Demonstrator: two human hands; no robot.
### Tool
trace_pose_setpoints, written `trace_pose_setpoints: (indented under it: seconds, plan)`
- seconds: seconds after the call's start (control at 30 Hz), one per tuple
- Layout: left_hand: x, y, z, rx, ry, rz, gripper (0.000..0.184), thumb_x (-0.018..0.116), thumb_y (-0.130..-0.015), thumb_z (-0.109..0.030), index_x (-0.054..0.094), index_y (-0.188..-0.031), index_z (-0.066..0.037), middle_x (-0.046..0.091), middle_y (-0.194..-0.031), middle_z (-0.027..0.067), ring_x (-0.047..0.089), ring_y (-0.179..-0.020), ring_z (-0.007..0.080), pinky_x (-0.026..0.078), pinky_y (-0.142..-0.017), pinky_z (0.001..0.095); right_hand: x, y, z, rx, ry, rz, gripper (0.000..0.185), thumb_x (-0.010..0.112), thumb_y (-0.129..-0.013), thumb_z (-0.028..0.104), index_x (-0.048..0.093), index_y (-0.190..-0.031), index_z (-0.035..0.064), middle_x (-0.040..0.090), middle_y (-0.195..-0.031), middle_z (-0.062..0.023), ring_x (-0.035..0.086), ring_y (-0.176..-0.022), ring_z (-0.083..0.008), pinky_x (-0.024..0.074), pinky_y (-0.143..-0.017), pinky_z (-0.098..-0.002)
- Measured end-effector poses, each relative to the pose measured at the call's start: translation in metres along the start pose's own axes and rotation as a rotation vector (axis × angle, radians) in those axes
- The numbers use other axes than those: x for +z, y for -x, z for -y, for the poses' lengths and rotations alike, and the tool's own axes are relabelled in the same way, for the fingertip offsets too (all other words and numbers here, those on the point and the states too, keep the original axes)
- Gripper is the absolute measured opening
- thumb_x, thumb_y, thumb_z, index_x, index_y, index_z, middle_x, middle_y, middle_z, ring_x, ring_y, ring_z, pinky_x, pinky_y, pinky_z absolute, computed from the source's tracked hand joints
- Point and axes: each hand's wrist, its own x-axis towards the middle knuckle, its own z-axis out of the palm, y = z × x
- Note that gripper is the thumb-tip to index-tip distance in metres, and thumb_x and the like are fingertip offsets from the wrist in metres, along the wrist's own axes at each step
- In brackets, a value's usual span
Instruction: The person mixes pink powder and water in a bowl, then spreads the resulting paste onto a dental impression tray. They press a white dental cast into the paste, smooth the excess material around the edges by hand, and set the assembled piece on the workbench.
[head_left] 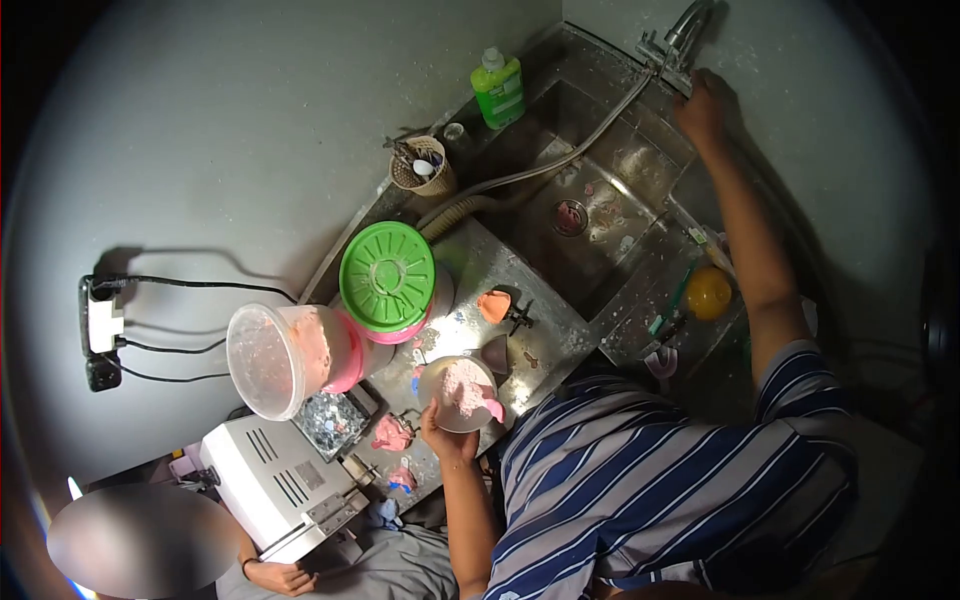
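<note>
My left hand point(450, 440) grips the side of a round mixing bowl point(437, 385) above the metal counter. Pale pink powder point(465, 383) lies inside it, and a bright pink piece point(494, 409) shows at its rim; what that piece is I cannot tell. Stretched out to the far right, my right hand point(702, 108) is closed on the end of the wall tap point(663, 62). Some of its fingers are hidden. Beside the bowl are an orange moulded lump point(493, 306) and pink lumps point(392, 432).
A stained metal sink point(625, 175) lies below the tap, crossed by a hose point(545, 168). Around it stand a green bottle point(498, 90), a wicker cup point(420, 168), a green-lidded tub point(388, 275), an open tub point(265, 362) and a white machine point(275, 480). Another person's hand point(282, 577) rests nearby.
</note>
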Motion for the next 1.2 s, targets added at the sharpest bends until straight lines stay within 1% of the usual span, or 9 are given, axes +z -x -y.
trace_pose_setpoints:
  seconds: [0.47, 0.6, 0.63, 0.77, 0.8, 0.83, 0.97, 1.03, 1.2]
  plan:
    - [0.094, -0.022, 0.009, -0.155, -0.125, 0.168, 0.06, 0.057, -0.085, -0.033, 0.048, -0.137, -0.005, 0.056, -0.132, 0.0137, 0.053, -0.121, 0.0316, 0.042, -0.104, 0.0473, -0.018, 0.007, 0.012, 0.113, -0.116, 0.141, 0.061, 0.068, -0.081, 0.022, 0.049, -0.132, -0.0061, 0.058, -0.124, -0.0284, 0.056, -0.116, -0.0421, 0.0456, -0.1, -0.0454]
    - [0.154, -0.042, 0.024, -0.218, -0.236, 0.302, 0.064, 0.056, -0.085, -0.032, 0.043, -0.141, -0.004, 0.051, -0.138, 0.0137, 0.048, -0.127, 0.0312, 0.038, -0.107, 0.0448, -0.021, 0.018, 0.016, 0.024, -0.13, -0.114, 0.064, 0.07, -0.083, 0.026, 0.047, -0.137, -0.0001, 0.06, -0.123, -0.0272, 0.057, -0.117, -0.0413, 0.0459, -0.1, -0.0428]
    - [0.167, -0.051, 0.03, -0.26, -0.247, 0.36, 0.066, 0.056, -0.086, -0.032, 0.04, -0.143, -0.002, 0.048, -0.141, 0.0141, 0.046, -0.13, 0.0308, 0.036, -0.109, 0.0438, -0.036, 0.024, 0.027, 0.109, -0.198, -0.074, 0.055, 0.071, -0.084, 0.024, 0.054, -0.13, 0.0013, 0.063, -0.12, -0.0232, 0.06, -0.115, -0.0349, 0.0478, -0.098, -0.0405]
    - [0.232, -0.093, 0.067, -0.293, -0.27, 0.537, 0.059, 0.055, -0.089, -0.031, 0.045, -0.14, -0.002, 0.053, -0.136, 0.0126, 0.05, -0.126, 0.0273, 0.036, -0.108, 0.0414, -0.1, 0.058, 0.079, 0.245, -0.709, 0.757, 0.02, 0.07, -0.086, 0.018, 0.066, -0.099, 0.0028, 0.068, -0.098, -0.0115, 0.066, -0.092, -0.0154, 0.0517, -0.083, -0.0303]
    - [0.249, -0.105, 0.081, -0.294, -0.258, 0.568, 0.056, 0.054, -0.09, -0.031, 0.047, -0.137, -0.002, 0.055, -0.133, 0.0129, 0.052, -0.124, 0.0267, 0.037, -0.107, 0.0395, -0.116, 0.067, 0.093, 0.149, -0.722, 0.816, 0.021, 0.072, -0.086, 0.021, 0.066, -0.094, 0.0028, 0.066, -0.084, -0.0088, 0.064, -0.081, -0.0136, 0.0515, -0.077, -0.0309]
    - [0.263, -0.125, 0.099, -0.265, -0.28, 0.632, 0.055, 0.051, -0.091, -0.034, 0.049, -0.135, 0.0, 0.056, -0.133, 0.0135, 0.052, -0.124, 0.0291, 0.038, -0.107, 0.043, -0.113, 0.078, 0.094, 0.08, -0.766, 0.879, 0.039, 0.071, -0.086, 0.041, 0.064, -0.086, 0.003, 0.065, -0.08, -0.0124, 0.066, -0.075, -0.0242, 0.0518, -0.068, -0.0343]
    - [0.331, -0.18, 0.166, -0.19, -0.36, 0.723, 0.05, 0.05, -0.094, -0.04, 0.053, -0.128, -0.003, 0.06, -0.122, 0.0112, 0.057, -0.114, 0.0268, 0.044, -0.099, 0.0425, -0.102, 0.081, 0.089, -0.036, -0.359, 0.756, 0.03, 0.071, -0.086, 0.033, 0.066, -0.09, 0.003, 0.066, -0.08, -0.0146, 0.068, -0.087, -0.0324, 0.0537, -0.074, -0.0404]
    - [0.363, -0.194, 0.188, -0.192, -0.387, 0.752, 0.05, 0.05, -0.094, -0.042, 0.054, -0.126, -0.004, 0.06, -0.121, 0.0108, 0.058, -0.113, 0.0272, 0.045, -0.098, 0.0442, -0.087, 0.061, 0.073, -0.038, -0.041, 0.876, 0.022, 0.068, -0.084, 0.021, 0.068, -0.096, 0.0018, 0.068, -0.085, -0.0165, 0.067, -0.095, -0.0334, 0.0543, -0.079, -0.0423]
    - [0.419, -0.214, 0.219, -0.36, -0.526, 0.677, 0.057, 0.048, -0.094, -0.053, 0.055, -0.127, -0.007, 0.061, -0.121, 0.0101, 0.059, -0.112, 0.0285, 0.047, -0.092, 0.0527, -0.058, 0.013, 0.043, -0.165, 0.083, 0.731, 0.016, 0.061, -0.081, 0.007, 0.07, -0.091, -0.001, 0.07, -0.098, -0.0189, 0.068, -0.094, -0.0327, 0.0546, -0.081, -0.0407]
